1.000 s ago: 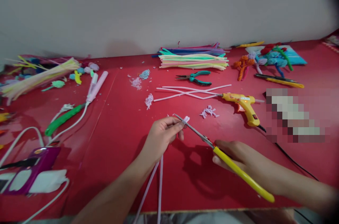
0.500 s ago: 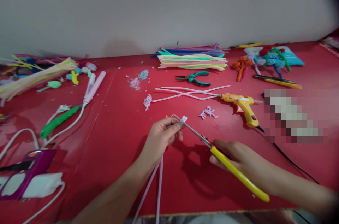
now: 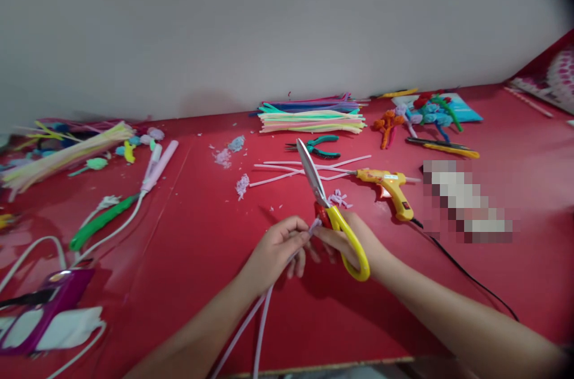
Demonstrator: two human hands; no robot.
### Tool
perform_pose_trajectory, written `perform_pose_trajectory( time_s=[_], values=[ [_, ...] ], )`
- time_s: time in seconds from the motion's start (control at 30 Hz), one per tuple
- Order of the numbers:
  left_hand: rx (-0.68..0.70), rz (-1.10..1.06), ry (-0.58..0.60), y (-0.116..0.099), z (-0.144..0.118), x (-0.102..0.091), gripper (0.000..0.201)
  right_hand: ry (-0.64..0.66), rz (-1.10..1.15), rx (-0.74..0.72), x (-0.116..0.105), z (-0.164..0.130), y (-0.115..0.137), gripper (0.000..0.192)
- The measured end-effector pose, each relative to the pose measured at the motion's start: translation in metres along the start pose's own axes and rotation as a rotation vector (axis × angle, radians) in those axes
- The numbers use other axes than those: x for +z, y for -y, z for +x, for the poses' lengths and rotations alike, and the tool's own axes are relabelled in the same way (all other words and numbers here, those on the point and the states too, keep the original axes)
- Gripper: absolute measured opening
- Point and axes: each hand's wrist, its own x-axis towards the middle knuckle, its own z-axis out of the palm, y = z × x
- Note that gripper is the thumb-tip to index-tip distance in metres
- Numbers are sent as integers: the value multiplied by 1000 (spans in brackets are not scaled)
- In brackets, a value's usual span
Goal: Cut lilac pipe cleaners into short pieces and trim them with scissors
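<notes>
Yellow-handled scissors (image 3: 334,215) (tilted), 2 lilac strands (image 3: 262,331) dangling

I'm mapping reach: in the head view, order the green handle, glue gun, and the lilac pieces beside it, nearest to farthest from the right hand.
From the right hand, holding scissors:
1. Lilac pieces, just beyond it
2. Glue gun, beyond and rightward
3. Green handle, far left
</notes>
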Motion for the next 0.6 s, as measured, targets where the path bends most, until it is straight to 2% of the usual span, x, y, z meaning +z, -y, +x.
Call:
perform_pose_trajectory(
  time_s=[0.1, 0.17, 0.2, 0.27, 0.33, 0.43, 0.5, 0.6],
  values=[
    [168, 185, -195, -14, 3, -8, 14, -30, 107, -49, -7, -1, -7, 18],
    [304, 312, -372, -29, 8, -20, 9, -45, 216, -90, -15, 0, -12, 15],
    [309, 292, -407, -38, 12, -29, 9, -50, 274, -107, -19, 0, -14, 14],
    [337, 94, -444, -58, 21, -48, 9, -43, 382, -125, -25, 2, -16, 14],
    [479, -135, -567, -77, 34, -67, 3, -20, 476, -137, -30, 2, -14, 15],
    [659, -390, -741, -96, 58, -88, 12, -9, 566, -192, -36, -1, -7, 14],
    [694, -492, -749, -99, 76, -92, 16, -39, 594, -254, -39, -3, -2, 12],
    [615, -501, -678, -93, 99, -84, 12, -83, 594, -309, -41, -6, 1, 12]
  ],
)
